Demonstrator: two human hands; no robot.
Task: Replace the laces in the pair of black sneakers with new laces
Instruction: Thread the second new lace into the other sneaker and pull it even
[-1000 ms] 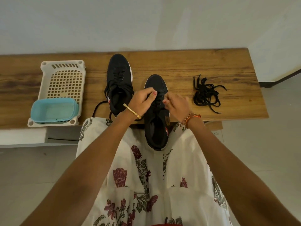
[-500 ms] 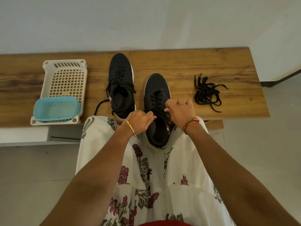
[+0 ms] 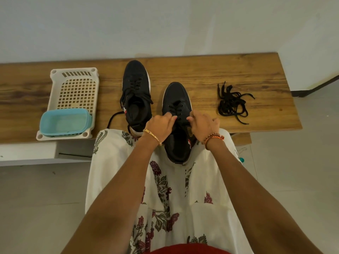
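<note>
Black near sneaker (image 3: 177,125) sits heel on the lap, toe on the wooden bench (image 3: 201,74). Left hand (image 3: 159,125) and right hand (image 3: 203,123) both curl at the eyelets, each seemingly pinching the lace (image 3: 175,107); exact grip is hidden. Lace is soft, light and limp, so hold it near the tip to thread. Second sneaker (image 3: 135,92) lies just beyond, lace trailing off its left side. Loose lace bundle (image 3: 232,103) lies to the right, white basket (image 3: 73,87) with blue tub (image 3: 64,121) far left.
</note>
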